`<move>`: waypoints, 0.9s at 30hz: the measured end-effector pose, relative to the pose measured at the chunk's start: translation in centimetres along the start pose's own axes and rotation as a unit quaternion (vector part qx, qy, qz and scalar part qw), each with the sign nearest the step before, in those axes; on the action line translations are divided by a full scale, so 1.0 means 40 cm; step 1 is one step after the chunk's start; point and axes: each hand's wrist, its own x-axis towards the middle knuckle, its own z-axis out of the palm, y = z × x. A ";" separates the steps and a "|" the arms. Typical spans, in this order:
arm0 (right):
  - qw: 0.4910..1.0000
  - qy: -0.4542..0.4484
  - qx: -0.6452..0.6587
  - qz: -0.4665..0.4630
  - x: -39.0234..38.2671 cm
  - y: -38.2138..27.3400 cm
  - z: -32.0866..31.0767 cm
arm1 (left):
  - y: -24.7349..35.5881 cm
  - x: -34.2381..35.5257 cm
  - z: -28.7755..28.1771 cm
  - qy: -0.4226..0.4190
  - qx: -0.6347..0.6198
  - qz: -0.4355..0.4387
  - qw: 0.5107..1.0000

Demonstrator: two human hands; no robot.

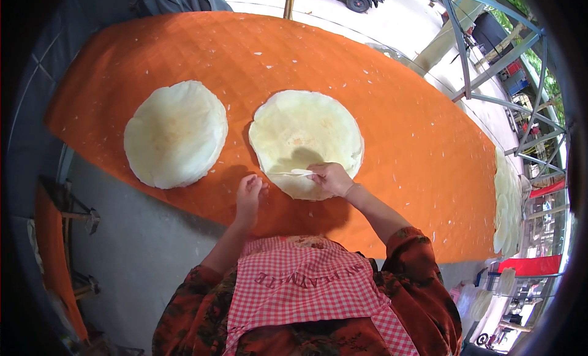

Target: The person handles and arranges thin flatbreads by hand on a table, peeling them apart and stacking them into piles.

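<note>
A round stack of thin, pale flatbreads (306, 123) lies on the orange table in front of me. Over its near edge, my right hand (332, 179) pinches a thin white strip (299, 172) that looks like flatbread; whether it is loose or part of the top sheet, I cannot tell. My left hand (248, 200) hovers just left of that stack's near edge, fingers loosely curled and apart, with nothing seen in them. Farther left sits a second round flatbread stack (176, 135), touched by neither hand.
The orange table covering (416, 154) is dotted with small white flakes. More pale rounds (507, 203) line its right end. Metal framework (533, 43) stands beyond the right side, and a wheeled vehicle (358, 0) is parked past the far edge. An orange panel (54, 258) stands at lower left.
</note>
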 end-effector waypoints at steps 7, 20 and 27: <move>0.990 0.030 0.127 0.051 -0.008 0.028 -0.004 | -0.024 0.101 0.058 -0.108 -0.237 -0.157 0.953; 0.996 -0.013 0.003 0.083 0.062 -0.103 -0.001 | -0.040 0.132 0.087 -0.154 -0.308 -0.141 0.928; 0.985 -0.037 -0.009 0.169 0.090 -0.110 0.045 | -0.009 0.114 0.132 -0.129 -0.191 -0.021 0.973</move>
